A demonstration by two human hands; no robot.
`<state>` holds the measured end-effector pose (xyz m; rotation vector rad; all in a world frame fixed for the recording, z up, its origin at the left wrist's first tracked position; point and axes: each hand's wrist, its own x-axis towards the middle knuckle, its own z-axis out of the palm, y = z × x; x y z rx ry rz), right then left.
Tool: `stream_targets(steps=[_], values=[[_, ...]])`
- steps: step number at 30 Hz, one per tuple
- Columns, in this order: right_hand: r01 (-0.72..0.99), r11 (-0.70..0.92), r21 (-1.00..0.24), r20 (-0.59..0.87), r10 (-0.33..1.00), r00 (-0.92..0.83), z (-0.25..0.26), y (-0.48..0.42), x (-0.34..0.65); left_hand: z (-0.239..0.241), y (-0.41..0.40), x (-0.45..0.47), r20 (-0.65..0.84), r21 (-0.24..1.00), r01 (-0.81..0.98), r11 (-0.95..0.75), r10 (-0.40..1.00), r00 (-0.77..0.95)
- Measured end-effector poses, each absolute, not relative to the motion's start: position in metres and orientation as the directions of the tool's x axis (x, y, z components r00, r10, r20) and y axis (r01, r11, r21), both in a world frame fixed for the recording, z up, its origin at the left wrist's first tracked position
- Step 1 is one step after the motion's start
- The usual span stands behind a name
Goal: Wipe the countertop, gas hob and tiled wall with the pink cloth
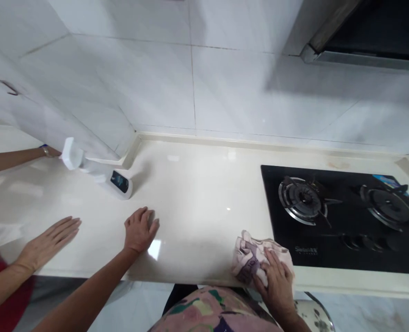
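One bunched cloth (248,258) lay gripped under my right hand (278,283), front edge of counter (197,193), near-left corner of stove (342,189); left hand (138,233) rested empty, farther off.

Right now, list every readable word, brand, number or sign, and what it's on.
"Sa...": lettering on the black stove; the rest is too blurred.
Dark label on the white bottle: too small to read.
Blue sticker on the stove: unreadable.
Purple print on the cloth: unreadable.
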<state>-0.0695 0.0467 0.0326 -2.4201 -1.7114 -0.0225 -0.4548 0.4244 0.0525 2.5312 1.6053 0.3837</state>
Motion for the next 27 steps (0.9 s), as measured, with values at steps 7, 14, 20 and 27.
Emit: stream_targets(steps=[7, 14, 20, 27], values=[[0.845, -0.506, -0.171, 0.077, 0.848, 0.524, 0.038, 0.164, -0.025, 0.048, 0.419, -0.454, 0.165, 0.260, 0.850, -0.458, 0.888, 0.428], [0.746, -0.578, -0.330, 0.148, 0.749, 0.645, 0.041, 0.332, -0.147, 0.043, 0.418, -0.462, 0.195, 0.358, 0.810, -0.465, 0.885, 0.422], [0.871, -0.282, -0.402, -0.054, 0.957, 0.285, 0.045, 0.347, -0.253, 0.048, 0.393, -0.453, 0.292, 0.412, 0.717, -0.563, 0.826, 0.482], [0.726, -0.549, -0.414, 0.098, 0.766, 0.635, 0.042, 0.291, -0.102, 0.042, 0.351, -0.371, 0.059, 0.449, 0.616, -0.648, 0.709, 0.703]])
